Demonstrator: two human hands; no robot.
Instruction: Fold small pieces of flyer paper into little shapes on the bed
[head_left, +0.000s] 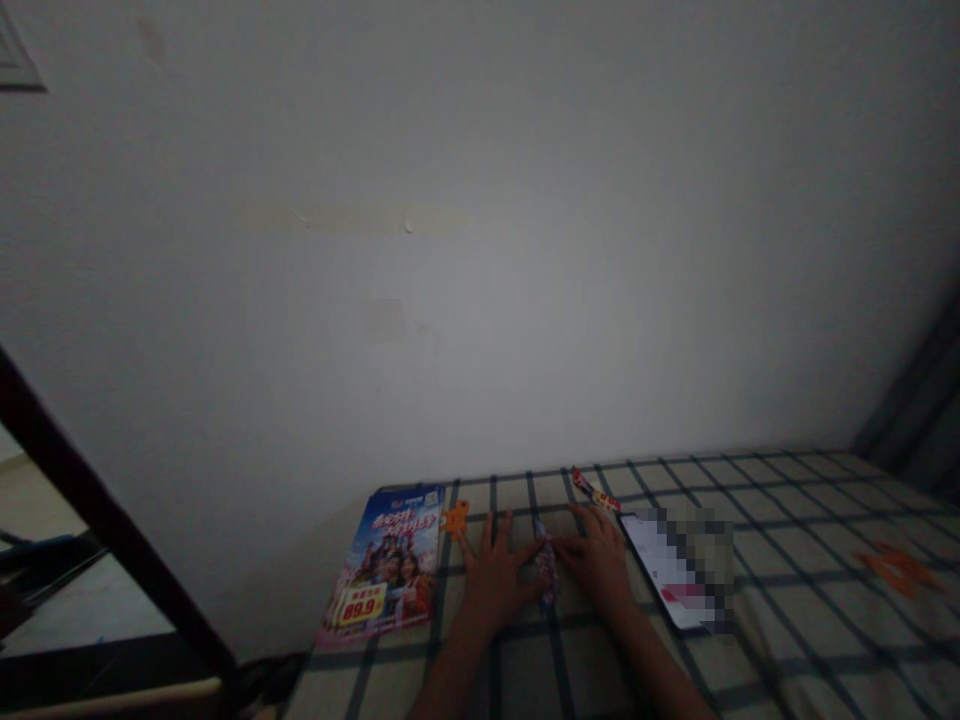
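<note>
A narrow purple patterned wrapper lies lengthwise on the checked cloth between my two hands. My left hand rests flat to its left, fingers spread, with the index finger and thumb touching its left edge. From the other side, my right hand has its thumb and index finger drawn together at the wrapper's upper right edge. Its other fingers stretch forward over the cloth. Just beyond my left hand's outer fingers sits an orange cut-out figure. Past my right fingertips lies a red and yellow wrapper strip.
Glossy leaflets are stacked at the left edge of the checked cloth. A phone, its screen lit and partly pixelated, lies right of my right hand. Farther right is an orange shape. The wall rises behind.
</note>
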